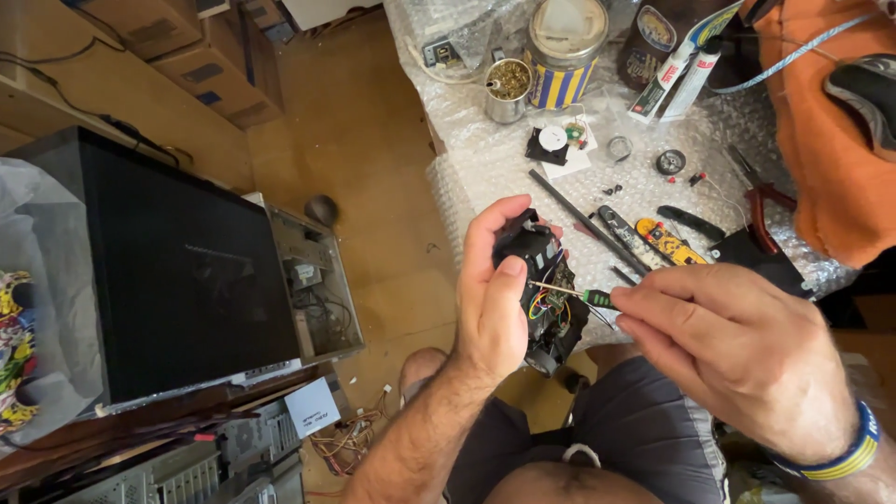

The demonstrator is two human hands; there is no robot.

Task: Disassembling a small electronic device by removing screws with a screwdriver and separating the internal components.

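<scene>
Far left: a crumpled pale plastic sheet (42,280) lies beside a brightly patterned object (14,350) at the frame edge.
Left floor: a black computer case (182,271) lies on its side, its open metal chassis (313,280) showing loose wiring; cardboard boxes (201,56) stand behind it on the brown floor.
Lower left: a tangle of coloured wires (350,439) lies beside a small white card (311,406).
Left hand: the left hand (490,299) is wrapped around a small black device (546,289), thumb pressed on its front, fingers curled behind it.
Device: it is held in the air above the person's lap, just in front of the table edge; its open side shows a circuit board and coloured wires.
Screwdriver: a thin screwdriver (574,294) with a green and black handle has its tip touching the device's open side.
Right hand: the right hand (737,345) pinches the screwdriver handle between thumb and fingertips; a blue and yellow wristband (845,457) sits on the wrist.
Table: bubble wrap (485,168) covers the top.
Table top: a metal cup of small brass parts (509,89) stands just beside a blue and yellow striped jar (563,47).
Table right: red-handled pliers (761,201) lie near an orange cloth (831,140).
</scene>
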